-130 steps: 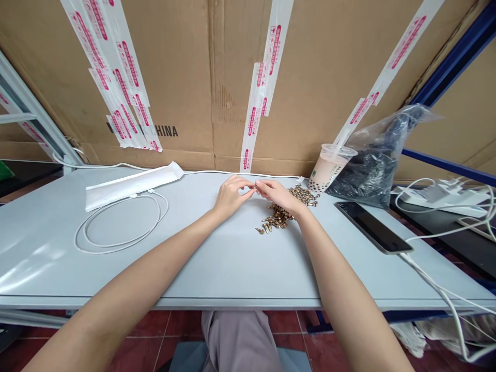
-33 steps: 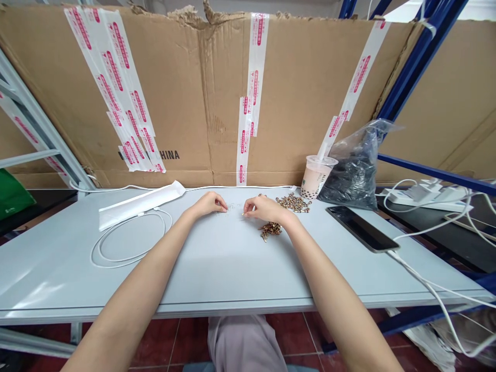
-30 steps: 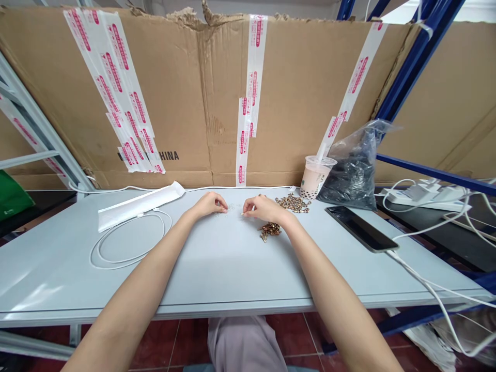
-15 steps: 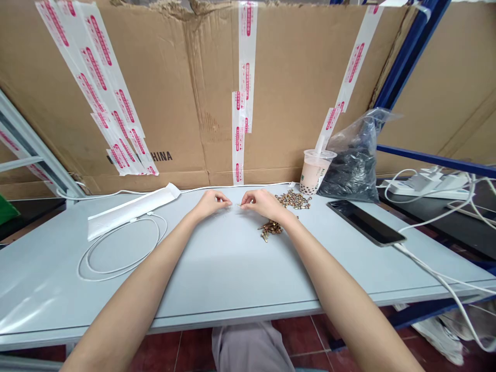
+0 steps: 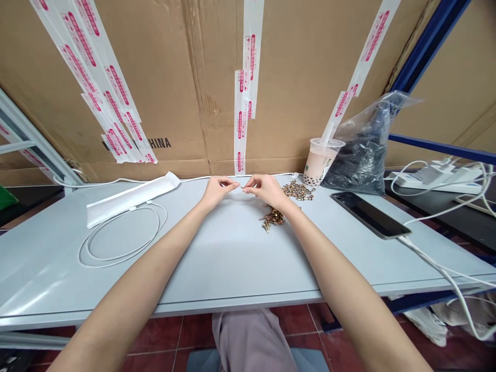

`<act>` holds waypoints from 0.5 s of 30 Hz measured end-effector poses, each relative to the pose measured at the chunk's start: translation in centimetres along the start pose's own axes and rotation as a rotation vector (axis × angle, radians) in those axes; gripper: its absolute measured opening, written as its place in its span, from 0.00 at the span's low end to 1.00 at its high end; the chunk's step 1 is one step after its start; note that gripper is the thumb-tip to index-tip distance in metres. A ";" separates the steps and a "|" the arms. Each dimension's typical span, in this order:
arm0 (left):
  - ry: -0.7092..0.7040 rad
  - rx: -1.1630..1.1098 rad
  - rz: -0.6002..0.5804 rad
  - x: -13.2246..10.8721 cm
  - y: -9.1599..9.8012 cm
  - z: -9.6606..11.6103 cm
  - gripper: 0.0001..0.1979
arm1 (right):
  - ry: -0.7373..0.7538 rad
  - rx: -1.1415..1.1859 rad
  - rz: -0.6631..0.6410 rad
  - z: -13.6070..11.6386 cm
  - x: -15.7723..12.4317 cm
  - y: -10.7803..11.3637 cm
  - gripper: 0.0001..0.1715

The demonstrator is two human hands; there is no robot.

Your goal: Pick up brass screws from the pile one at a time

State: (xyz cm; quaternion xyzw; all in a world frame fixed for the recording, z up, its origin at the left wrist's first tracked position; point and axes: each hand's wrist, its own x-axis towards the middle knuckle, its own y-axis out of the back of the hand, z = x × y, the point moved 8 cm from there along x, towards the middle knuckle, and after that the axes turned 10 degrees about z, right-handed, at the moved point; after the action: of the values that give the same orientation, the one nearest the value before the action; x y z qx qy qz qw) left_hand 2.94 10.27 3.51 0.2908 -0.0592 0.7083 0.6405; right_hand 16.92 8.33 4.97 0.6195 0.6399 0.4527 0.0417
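Above the middle of the grey table, my left hand (image 5: 218, 192) and my right hand (image 5: 267, 190) face each other with their fingertips almost meeting. Thumb and forefinger are pinched together on both. Between the right fingertips is a tiny slim metal piece, which looks like a screw (image 5: 242, 187). Whatever the left fingertips hold is too small to make out. Just below my right wrist lies a heap of brass-coloured screws (image 5: 273, 219), partly covered by the forearm. Behind that wrist spreads a second pile of small roundish metal parts (image 5: 299, 190).
A bubble tea cup (image 5: 320, 161) stands at the back right beside a plastic bag of dark stuff (image 5: 356, 163). A phone (image 5: 370, 214) with white cables lies to the right. At left are a white paper sleeve (image 5: 132, 199) and a coiled white cable (image 5: 83, 248). Cardboard (image 5: 166, 88) walls the back.
My two hands have come closer together, the left moving right, so the fingertips nearly touch. The view has tilted down a little. Both pinches stay closed.
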 end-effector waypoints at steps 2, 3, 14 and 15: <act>0.009 -0.020 -0.025 -0.2 -0.3 0.1 0.13 | 0.005 0.010 -0.007 -0.1 -0.1 -0.1 0.13; 0.012 -0.038 -0.048 -0.3 -0.6 0.2 0.13 | 0.006 0.013 -0.007 -0.1 -0.1 -0.2 0.14; -0.011 -0.080 0.026 0.0 -0.1 0.4 0.14 | -0.017 0.125 0.038 -0.2 0.1 0.5 0.13; -0.009 -0.076 0.032 0.0 -0.1 0.3 0.14 | -0.019 0.140 0.037 -0.2 0.1 0.6 0.13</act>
State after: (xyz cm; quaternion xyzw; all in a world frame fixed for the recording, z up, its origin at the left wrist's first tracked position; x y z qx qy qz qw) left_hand 3.10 10.13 3.75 0.2684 -0.0935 0.7145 0.6394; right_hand 17.19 8.23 5.52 0.6369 0.6580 0.4018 -0.0040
